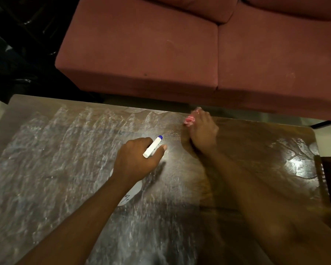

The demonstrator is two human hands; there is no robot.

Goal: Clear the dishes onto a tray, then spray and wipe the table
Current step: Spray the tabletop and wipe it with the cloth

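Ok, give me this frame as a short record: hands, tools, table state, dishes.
table: whitish streaks across its left part
left hand: grips a white spray bottle, blue-tipped nozzle pointing away
right hand: on a pink cloth near the far edge; blurred, grip unclear
dishes: none in view
background: red sofa beyond the table
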